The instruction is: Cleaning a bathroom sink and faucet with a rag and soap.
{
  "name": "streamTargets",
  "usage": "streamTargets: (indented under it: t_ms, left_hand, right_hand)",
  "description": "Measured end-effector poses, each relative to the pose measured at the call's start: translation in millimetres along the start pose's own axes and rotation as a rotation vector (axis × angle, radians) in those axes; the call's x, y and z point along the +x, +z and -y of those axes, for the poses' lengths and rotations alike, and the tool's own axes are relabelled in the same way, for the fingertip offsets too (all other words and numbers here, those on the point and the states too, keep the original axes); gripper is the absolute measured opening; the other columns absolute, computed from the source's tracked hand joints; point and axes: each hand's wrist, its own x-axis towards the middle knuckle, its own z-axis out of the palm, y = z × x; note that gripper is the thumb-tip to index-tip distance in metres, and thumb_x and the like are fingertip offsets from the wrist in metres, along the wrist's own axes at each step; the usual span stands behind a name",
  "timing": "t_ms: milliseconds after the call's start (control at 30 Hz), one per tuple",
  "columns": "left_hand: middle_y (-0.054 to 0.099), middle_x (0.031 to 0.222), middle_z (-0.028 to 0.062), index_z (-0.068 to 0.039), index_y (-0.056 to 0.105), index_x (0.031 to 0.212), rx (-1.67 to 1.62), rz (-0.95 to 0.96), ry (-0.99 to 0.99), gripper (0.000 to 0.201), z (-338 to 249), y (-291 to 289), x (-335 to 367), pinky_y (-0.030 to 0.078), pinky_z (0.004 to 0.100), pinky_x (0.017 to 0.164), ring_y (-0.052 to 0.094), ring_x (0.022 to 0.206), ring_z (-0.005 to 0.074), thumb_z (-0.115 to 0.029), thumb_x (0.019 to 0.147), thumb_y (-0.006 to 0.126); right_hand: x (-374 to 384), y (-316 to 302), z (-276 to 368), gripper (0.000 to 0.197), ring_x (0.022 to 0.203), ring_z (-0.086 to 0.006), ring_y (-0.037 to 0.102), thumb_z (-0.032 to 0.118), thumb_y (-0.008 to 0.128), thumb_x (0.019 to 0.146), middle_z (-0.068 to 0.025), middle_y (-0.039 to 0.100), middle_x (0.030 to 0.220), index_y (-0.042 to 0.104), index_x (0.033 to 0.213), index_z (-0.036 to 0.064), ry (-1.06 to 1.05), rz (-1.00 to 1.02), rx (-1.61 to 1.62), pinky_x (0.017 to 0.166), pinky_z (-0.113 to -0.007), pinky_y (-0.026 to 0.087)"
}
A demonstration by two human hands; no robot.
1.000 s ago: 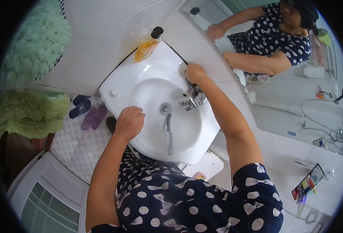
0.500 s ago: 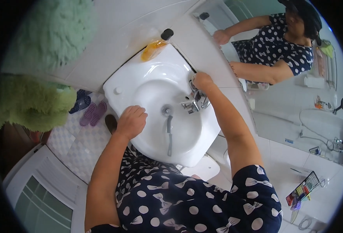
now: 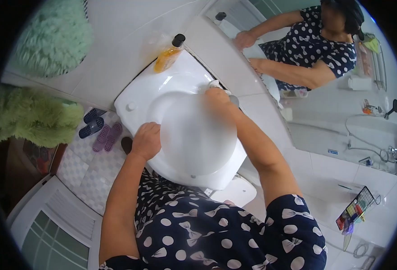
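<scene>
Sink (image 3: pixel 137 92): directly in front of the person, both hands at its rim. Left hand (image 3: pixel 146 140): at the near-left rim, fingers bent and held close together; from where I stand, I cannot tell whether it grips. Right hand (image 3: pixel 218 96): at the far-right rim, against a small white item (image 3: pixel 214 84); blur covers the fingers, so I cannot tell whether they pinch it. Basin centre: blurred. Bottle (image 3: pixel 166 59): orange, black-capped, on the far corner. Mirror (image 3: pixel 317 112): on the wall, right. Slippers (image 3: pixel 113 136): on the floor, left.

Wht basin (image 3: pixel 140 90), orng btl (image 3: pixel 165 60), blk cap (image 3: pixel 178 40)
</scene>
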Motion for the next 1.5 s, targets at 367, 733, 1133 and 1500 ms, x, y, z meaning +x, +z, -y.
streamTargets:
  t_ms: [367,733,1133,1500]
  left_hand:
    - [0.058,0.087,0.0037,-0.009,0.064,0.076,0.042,-0.074,0.047,0.006,0.7,-4.1,2.2,0.047,0.0357,0.086,0.057,0.091,0.0221,-0.008,0.070,0.064]
    - [0.063,0.100,0.0074,-0.006,0.066,0.089,0.029,0.066,0.007,0.014,-2.2,-2.5,-0.3,0.045,0.0400,0.092,0.059,0.101,0.0264,-0.010,0.076,0.066]
    - [0.060,0.117,0.0047,-0.004,0.052,0.135,-1.326,-0.195,-0.931,0.042,-67.9,12.9,39.1,0.048,0.0294,0.084,0.057,0.103,0.0129,-0.022,0.098,0.051]
    - [0.066,0.112,0.0084,-0.005,0.060,0.129,-0.994,0.036,-0.709,0.036,-61.4,24.1,158.0,0.049,0.0219,0.079,0.062,0.095,0.0103,-0.004,0.093,0.057]
  right_hand:
    - [33.7,0.3,-42.2,0.010,0.089,-0.0369,0.066,0.010,0.064,0.077,-0.0195,0.069,0.091,0.071,0.082,0.0045,0.026,-0.132,0.225,0.083,-0.045,0.052]
    - [11.5,-15.7,33.3,0.012,0.086,-0.0387,0.065,0.004,0.067,0.071,-0.0207,0.068,0.087,0.070,0.084,0.0043,-0.147,-0.126,0.543,0.081,-0.043,0.053]
    - [-109.7,26.7,137.7,0.036,0.106,-0.0414,0.056,-0.008,0.059,0.076,-0.0204,0.059,0.110,0.057,0.111,0.0006,0.014,-0.707,1.185,0.090,-0.044,0.046]
    - [-204.4,78.7,116.9,0.041,0.118,-0.0288,0.054,-0.004,0.057,0.086,-0.0143,0.055,0.130,0.056,0.127,0.0055,0.455,-0.661,1.176,0.094,-0.036,0.047]
